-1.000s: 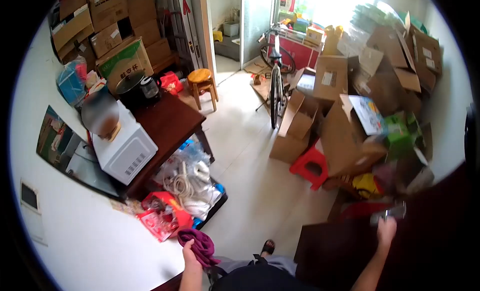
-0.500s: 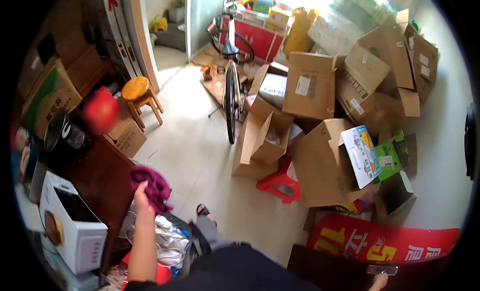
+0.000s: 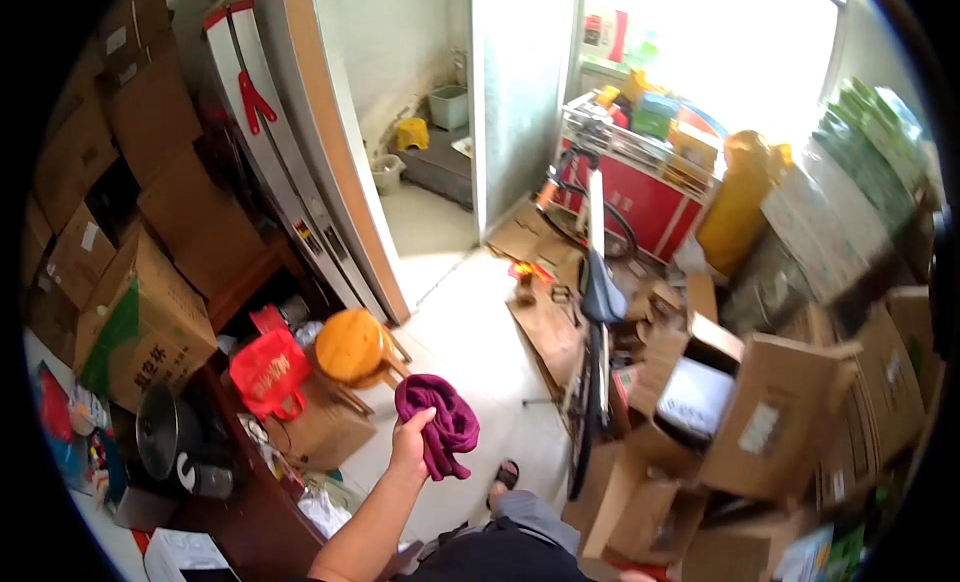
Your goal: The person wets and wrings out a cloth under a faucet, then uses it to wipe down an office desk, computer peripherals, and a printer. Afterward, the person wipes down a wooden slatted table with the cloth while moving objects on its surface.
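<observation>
A crumpled purple cloth (image 3: 449, 422) is in the left hand (image 3: 410, 446), held out in front of the body above the pale tiled floor (image 3: 462, 332). The left hand is closed around the cloth, its thumb laid over the near side and the other fingers mostly hidden, while one fold hangs loose below. Only a sliver of what seems to be the right hand (image 3: 637, 576) shows at the bottom edge, so I cannot tell whether it is spread or closed, or what it touches.

Just beyond the cloth, to the left, stands a wooden stool (image 3: 350, 344) with a round seat. Beside the stool, a red bag (image 3: 268, 374) sits upright near a cardboard box (image 3: 338, 434). Nearer the body on the left is a dark table (image 3: 245, 527) bearing a black pot (image 3: 163, 437) with a lid. A sandalled foot (image 3: 505, 478) is planted on the floor, below and right of the cloth.

Farther right, a bicycle (image 3: 603, 294) stands upright, next to a heap of opened cartons (image 3: 775, 412). Behind, a doorway shows a yellow bucket (image 3: 412, 134), and a yellow sack (image 3: 738, 207) leans near the bright window
</observation>
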Motion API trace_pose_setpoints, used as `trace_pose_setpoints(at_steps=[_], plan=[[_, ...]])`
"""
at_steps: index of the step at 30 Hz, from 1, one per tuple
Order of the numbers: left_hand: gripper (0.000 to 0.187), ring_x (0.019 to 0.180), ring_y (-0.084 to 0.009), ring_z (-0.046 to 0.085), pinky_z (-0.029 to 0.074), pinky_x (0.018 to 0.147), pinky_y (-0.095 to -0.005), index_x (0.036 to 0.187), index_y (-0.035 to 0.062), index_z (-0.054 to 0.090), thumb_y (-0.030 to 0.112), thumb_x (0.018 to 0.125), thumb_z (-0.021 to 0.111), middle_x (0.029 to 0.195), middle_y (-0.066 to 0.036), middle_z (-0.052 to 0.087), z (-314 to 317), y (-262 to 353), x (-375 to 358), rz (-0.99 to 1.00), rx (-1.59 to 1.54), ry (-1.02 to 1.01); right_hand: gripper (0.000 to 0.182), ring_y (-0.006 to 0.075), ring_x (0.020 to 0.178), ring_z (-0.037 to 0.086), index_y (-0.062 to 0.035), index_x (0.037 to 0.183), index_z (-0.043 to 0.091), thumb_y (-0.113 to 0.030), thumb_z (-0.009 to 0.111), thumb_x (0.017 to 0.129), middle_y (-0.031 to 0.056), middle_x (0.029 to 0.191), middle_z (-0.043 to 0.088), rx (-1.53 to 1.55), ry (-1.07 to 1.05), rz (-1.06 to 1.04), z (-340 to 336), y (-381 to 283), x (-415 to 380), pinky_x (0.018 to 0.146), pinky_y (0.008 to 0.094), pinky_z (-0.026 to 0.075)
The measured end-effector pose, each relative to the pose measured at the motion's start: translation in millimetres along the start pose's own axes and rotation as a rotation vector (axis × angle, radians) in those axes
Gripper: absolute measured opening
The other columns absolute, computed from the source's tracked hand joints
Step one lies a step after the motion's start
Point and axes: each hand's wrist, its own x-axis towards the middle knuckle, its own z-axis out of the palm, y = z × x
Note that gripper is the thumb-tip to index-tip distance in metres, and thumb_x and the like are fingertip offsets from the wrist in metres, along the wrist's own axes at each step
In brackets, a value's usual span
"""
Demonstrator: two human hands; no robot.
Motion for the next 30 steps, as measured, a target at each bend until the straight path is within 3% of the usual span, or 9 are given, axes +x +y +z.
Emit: trace_pose_setpoints(at_steps=[4,6,11,12,14,16,17,24,30], plan=[[0.03,0.095,-0.0232,0.063,0.053,0.088,-0.038,0.115,0.0027,0.054,0.005,0.085,0.056,0.105,-0.01,0.063,4,70,112,0.082,-0.061,0.129,0.026,0.0196,0.059,0.061,-0.0076,0.073,0.068,-0.029,0.058,0.085,0.004,0.062,0.063,-0.437,-0.047,-0.486,26,-321,26,0.06,0.0344,0.051],[0.028,0.093,-0.0221,0.063,0.052,0.087,-0.0366,0.113,0.004,0.056,0.007,0.085,0.058,0.104,-0.009,0.064,11,103,168,0.068,-0.083,0.184,0.034,0.0209,0.072,0.062,-0.0013,0.082,0.066,-0.035,0.06,0.085,0.0113,0.079,0.065,-1.278,0.17,-0.97,55,-497,-22,0.067,0.0334,0.05],[0.028,0.095,-0.0243,0.063,0.052,0.088,-0.0389,0.112,0.0029,0.056,0.009,0.085,0.06,0.104,-0.011,0.064,70,188,343,0.106,-0.107,0.17,0.04,0.0198,0.085,0.066,-0.0041,0.114,0.061,-0.034,0.062,0.087,0.012,0.092,0.07,-1.112,0.036,-1.126,177,-798,-96,0.076,0.0317,0.05],[0.029,0.096,-0.0248,0.063,0.052,0.088,-0.0396,0.113,0.0027,0.056,0.009,0.085,0.059,0.105,-0.011,0.064,84,198,379,0.042,-0.131,0.178,0.06,0.0292,0.097,0.065,-0.0065,0.13,0.049,-0.045,0.061,0.085,0.02,0.106,0.065,-1.113,0.063,-1.151,192,-844,-84,0.085,0.0358,0.049],[0.031,0.097,-0.0273,0.064,0.051,0.089,-0.044,0.115,0.0036,0.055,0.014,0.086,0.058,0.108,-0.012,0.064,116,221,474,0.099,-0.112,0.137,0.076,0.0316,0.099,0.063,-0.0059,0.142,0.033,-0.043,0.065,0.085,0.0234,0.121,0.057,-0.771,0.035,-1.245,226,-919,-79,0.088,0.0372,0.048],[0.029,0.092,-0.0265,0.065,0.054,0.084,-0.04,0.114,0.0019,0.055,0.013,0.087,0.057,0.105,-0.014,0.064,166,249,547,0.037,-0.097,-0.03,0.085,0.0301,0.101,0.062,-0.0049,0.146,0.023,-0.035,0.071,0.083,0.0242,0.128,0.051,-0.257,-0.324,-1.172,246,-983,-58,0.091,0.0362,0.048],[0.028,0.09,-0.0258,0.065,0.054,0.082,-0.0389,0.112,0.0014,0.056,0.012,0.087,0.057,0.103,-0.014,0.064,186,259,588,0.004,-0.072,-0.04,0.084,0.0265,0.101,0.062,-0.0048,0.145,0.024,-0.025,0.074,0.081,0.021,0.122,0.055,-0.245,-0.246,-1.35,250,-1019,-48,0.091,0.0347,0.048],[0.022,0.083,-0.0222,0.065,0.054,0.075,-0.0356,0.105,-0.001,0.059,0.009,0.086,0.056,0.097,-0.013,0.066,287,344,890,0.047,0.067,-0.018,0.037,0.0106,0.07,0.058,0.0,0.114,0.057,-0.005,0.062,0.078,0.0065,0.086,0.064,-0.247,0.436,-1.461,234,-1295,-3,0.061,0.0244,0.048],[0.038,0.097,-0.0217,0.06,0.051,0.082,-0.0361,0.12,0.0017,0.047,0.002,0.082,0.05,0.109,-0.013,0.058,321,473,1027,0.431,0.091,0.23,0.025,0.0103,0.068,0.054,0.0025,0.104,0.059,-0.006,0.059,0.08,0.0029,0.083,0.061,0.011,-0.008,-1.259,295,-1506,-10,0.06,0.0242,0.045]])
